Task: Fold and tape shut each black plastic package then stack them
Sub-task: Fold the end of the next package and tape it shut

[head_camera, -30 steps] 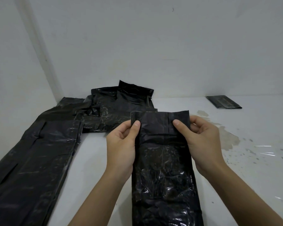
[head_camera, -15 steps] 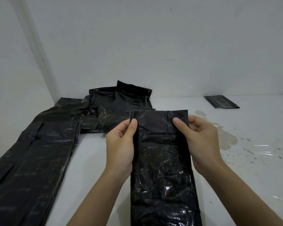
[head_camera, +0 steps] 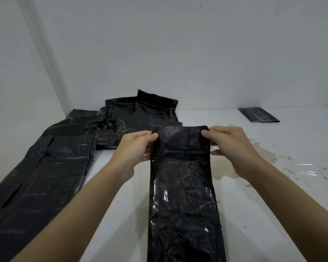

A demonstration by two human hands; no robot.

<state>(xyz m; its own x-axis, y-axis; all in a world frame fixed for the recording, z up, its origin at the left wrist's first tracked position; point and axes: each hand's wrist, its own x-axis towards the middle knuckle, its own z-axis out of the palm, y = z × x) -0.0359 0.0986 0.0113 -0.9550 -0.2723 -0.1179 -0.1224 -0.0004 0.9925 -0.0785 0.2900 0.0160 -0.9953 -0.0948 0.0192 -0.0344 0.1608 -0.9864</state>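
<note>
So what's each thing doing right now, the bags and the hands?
Black package: long, far end folded over, untaped, held at both top corners.
Left hand: pinches the left corner.
Right hand: pinches the right corner.
Pile of black bags: unfolded, overlapping, lying flat on the left.
Small folded package: lying flat by the wall.
Clear tape strip: on the table.

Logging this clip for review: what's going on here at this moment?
A person is folding the top of a long black plastic package on a white table. The left hand and right hand each pinch an upper corner. More black packages lie to the left; one small folded package sits far right.
</note>
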